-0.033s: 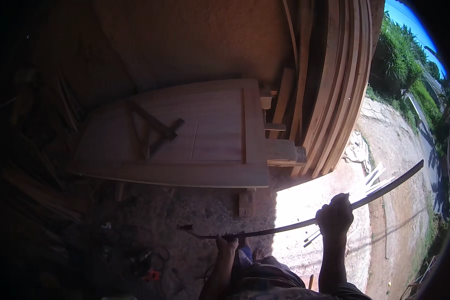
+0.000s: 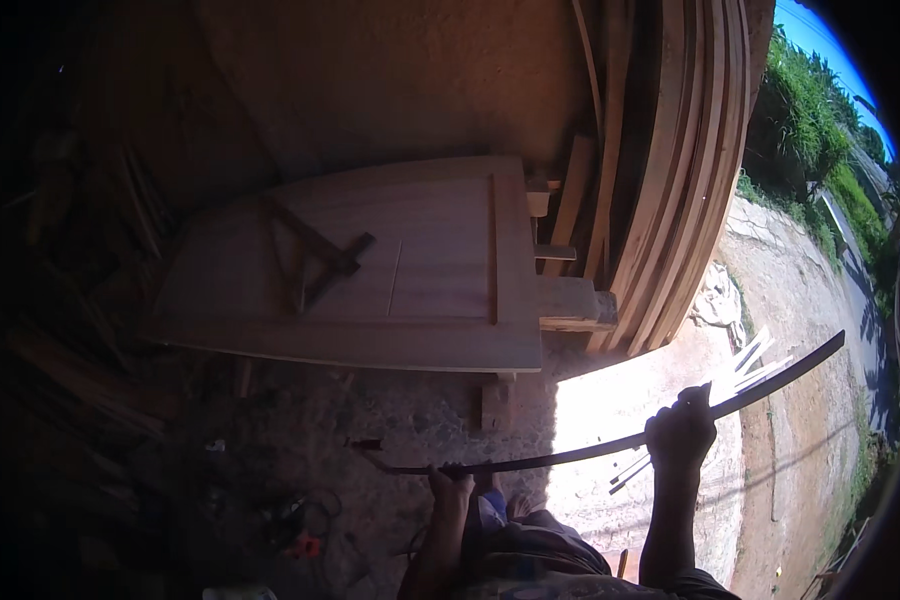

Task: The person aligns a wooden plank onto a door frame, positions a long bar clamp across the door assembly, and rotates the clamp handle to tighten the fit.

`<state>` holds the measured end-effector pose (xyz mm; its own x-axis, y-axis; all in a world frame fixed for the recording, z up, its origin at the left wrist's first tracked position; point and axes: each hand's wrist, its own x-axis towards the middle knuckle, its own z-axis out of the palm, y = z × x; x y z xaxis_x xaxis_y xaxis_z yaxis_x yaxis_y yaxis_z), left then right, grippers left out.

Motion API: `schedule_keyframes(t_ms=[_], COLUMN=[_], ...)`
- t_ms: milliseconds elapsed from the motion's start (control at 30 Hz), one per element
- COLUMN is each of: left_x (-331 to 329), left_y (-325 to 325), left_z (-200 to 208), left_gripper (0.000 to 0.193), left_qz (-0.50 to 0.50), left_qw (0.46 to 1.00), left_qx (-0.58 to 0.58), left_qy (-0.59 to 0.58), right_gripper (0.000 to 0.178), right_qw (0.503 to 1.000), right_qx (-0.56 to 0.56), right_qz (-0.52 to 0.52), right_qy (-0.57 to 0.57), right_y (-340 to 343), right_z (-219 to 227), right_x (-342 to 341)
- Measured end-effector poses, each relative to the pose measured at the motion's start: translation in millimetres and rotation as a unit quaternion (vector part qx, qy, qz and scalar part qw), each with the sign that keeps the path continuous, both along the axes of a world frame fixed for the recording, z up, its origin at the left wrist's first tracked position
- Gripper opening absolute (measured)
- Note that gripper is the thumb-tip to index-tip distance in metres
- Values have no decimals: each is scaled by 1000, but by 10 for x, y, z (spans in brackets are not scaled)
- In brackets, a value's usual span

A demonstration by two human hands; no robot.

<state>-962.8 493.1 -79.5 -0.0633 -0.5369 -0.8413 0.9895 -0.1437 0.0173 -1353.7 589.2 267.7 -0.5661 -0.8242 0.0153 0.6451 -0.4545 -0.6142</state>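
A long, thin strip point(image 2: 560, 457), dark in the shade and probably wood, runs across in front of my body. My right hand point(image 2: 682, 430) is closed round it, raised over the sunlit floor, and the strip's far right end sticks out well past my fist. Nearer my body, my left hand point(image 2: 451, 484) grips the strip toward its left end, fingers wrapped over it. Beyond my hands lies a pale wooden door-like panel point(image 2: 440, 343) with a raised frame. Dark joined wooden pieces point(image 2: 320, 250) rest on it beside a thin pale line or stick point(image 2: 395, 278).
Several tall boards point(image 2: 685, 180) lean against the wall at right. Wooden blocks point(image 2: 575, 300) sit by the panel's right edge. White scrap strips point(image 2: 755, 365) lie on the sunlit ground. A dark tool with an orange part point(image 2: 305, 545) and a cord is on the floor at lower left.
My right hand has shifted slightly right and up along with the strip. The strip's right end sits slightly lower. My left hand keeps its grip.
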Motion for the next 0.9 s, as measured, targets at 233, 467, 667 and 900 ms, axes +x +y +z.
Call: schedule_keyframes(t_ms=[233, 467, 667, 900], left_x=[-462, -660, -1011, -1475], left_y=[-235, -903, -1670, -2260], left_z=[1959, 2567, 2747, 3089], left_gripper=[58, 60, 59, 70], left_qz=[-12, -124, -234, -271], left_qw=[983, 933, 843, 834], left_qx=[-93, -301, -477, -477], left_qy=[-156, -152, 86, 61], right_gripper=[60, 24, 44, 37], right_qw=[956, 682, 603, 644], right_qx=[259, 365, 508, 424], right_qz=[-100, 56, 262, 194], right_qy=[-95, 631, 557, 606], right_y=[976, 1179, 515, 847], right_z=[-1382, -936, -777, -1375], right_x=[-367, 913, 1155, 1692])
